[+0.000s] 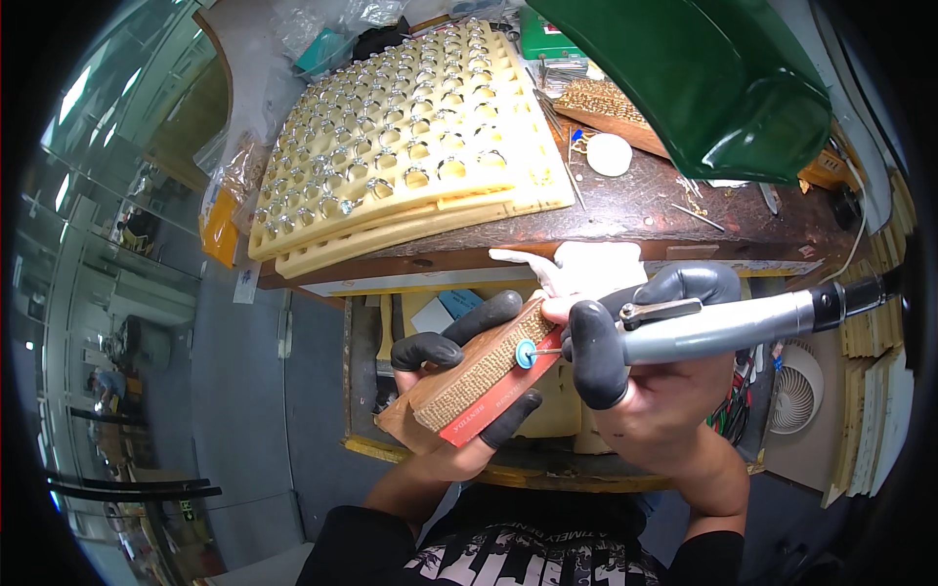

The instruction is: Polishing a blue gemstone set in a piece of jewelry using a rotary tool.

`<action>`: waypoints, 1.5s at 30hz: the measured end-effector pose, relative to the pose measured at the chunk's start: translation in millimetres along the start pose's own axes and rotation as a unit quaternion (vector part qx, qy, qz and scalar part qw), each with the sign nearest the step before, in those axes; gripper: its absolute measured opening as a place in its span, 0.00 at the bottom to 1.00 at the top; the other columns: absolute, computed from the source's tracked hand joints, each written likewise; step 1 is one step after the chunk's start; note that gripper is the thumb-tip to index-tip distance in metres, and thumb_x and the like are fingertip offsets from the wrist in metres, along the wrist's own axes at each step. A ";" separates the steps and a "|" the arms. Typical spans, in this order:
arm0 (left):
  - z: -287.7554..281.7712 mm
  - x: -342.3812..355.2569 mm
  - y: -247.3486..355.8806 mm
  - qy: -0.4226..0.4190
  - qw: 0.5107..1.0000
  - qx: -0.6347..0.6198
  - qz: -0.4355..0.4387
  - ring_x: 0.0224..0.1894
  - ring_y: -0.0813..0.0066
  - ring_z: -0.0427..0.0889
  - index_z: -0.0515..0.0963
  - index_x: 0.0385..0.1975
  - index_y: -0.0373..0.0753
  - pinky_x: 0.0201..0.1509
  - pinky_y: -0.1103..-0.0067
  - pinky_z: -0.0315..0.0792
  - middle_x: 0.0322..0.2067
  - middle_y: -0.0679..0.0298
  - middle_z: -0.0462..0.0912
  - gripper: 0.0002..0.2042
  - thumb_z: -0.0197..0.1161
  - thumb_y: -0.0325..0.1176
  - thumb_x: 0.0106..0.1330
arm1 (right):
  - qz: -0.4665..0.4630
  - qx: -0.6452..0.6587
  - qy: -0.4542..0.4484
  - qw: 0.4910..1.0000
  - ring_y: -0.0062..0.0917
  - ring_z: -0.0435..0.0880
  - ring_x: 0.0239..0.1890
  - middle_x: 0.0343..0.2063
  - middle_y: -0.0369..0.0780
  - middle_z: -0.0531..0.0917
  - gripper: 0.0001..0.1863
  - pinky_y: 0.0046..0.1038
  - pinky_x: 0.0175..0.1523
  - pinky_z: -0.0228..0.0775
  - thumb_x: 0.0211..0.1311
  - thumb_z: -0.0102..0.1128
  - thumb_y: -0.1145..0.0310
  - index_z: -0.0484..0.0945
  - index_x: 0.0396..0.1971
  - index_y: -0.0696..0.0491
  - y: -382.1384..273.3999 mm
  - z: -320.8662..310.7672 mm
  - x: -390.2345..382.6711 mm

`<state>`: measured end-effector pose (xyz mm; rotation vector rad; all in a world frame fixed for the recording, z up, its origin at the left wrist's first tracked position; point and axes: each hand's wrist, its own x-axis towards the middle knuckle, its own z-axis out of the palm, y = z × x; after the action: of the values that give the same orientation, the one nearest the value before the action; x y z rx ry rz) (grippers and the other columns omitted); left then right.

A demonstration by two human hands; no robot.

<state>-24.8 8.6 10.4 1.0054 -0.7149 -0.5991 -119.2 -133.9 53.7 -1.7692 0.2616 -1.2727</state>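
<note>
My left hand (459,342), with black finger cots, grips a wooden wire brush (489,363). Its brass-coloured bristles face the right, and a red printed strip (479,415) runs along its lower side. In my right hand (664,352), also in black finger cots, is a grey rotary handpiece (743,330) with a small lever. A thin shank carries a small blue disc (526,354), which meets the brush where the bristles border the red strip; whether it touches cannot be told. Just beyond the hands, a white wrapped piece (596,269) juts from the bench edge.
Cream trays (410,230) with rows of silver-coloured rings stand stacked on the dark bench (645,210). A green lamp shade (723,88) overhangs the right. Another wire brush (625,122), a round white piece (609,154) and thin tools lie behind. Below are an open drawer (557,479) and a fan (796,386).
</note>
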 end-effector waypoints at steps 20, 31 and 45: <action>6.8 3.6 0.6 -0.021 0.994 0.083 0.069 0.65 0.55 0.62 0.56 0.46 0.46 0.66 0.64 0.62 0.61 0.44 0.62 0.28 0.66 0.17 0.53 | -0.007 0.021 -0.050 0.998 0.17 0.77 0.26 0.24 0.37 0.79 0.04 0.18 0.33 0.67 0.50 0.65 0.82 0.78 0.24 0.62 -1.5 -1.0 1.8; 6.4 1.5 -5.3 0.011 0.995 0.042 0.086 0.63 0.55 0.65 0.56 0.45 0.43 0.66 0.65 0.61 0.60 0.44 0.64 0.28 0.68 0.19 0.51 | -0.060 0.000 -0.027 0.998 0.15 0.74 0.24 0.23 0.35 0.76 0.08 0.17 0.31 0.63 0.49 0.67 0.82 0.74 0.23 0.60 2.5 1.1 4.3; 9.7 2.7 2.0 0.003 0.996 0.071 0.055 0.64 0.56 0.64 0.55 0.46 0.47 0.66 0.63 0.63 0.60 0.47 0.63 0.29 0.68 0.19 0.52 | -0.026 0.016 -0.026 0.999 0.15 0.74 0.25 0.22 0.35 0.77 0.06 0.17 0.30 0.63 0.48 0.67 0.81 0.76 0.23 0.60 7.9 1.1 -1.8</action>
<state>-30.3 2.3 16.3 1.0911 -0.8116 -0.4538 -116.5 -136.6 46.4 -1.7882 0.1654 -1.2592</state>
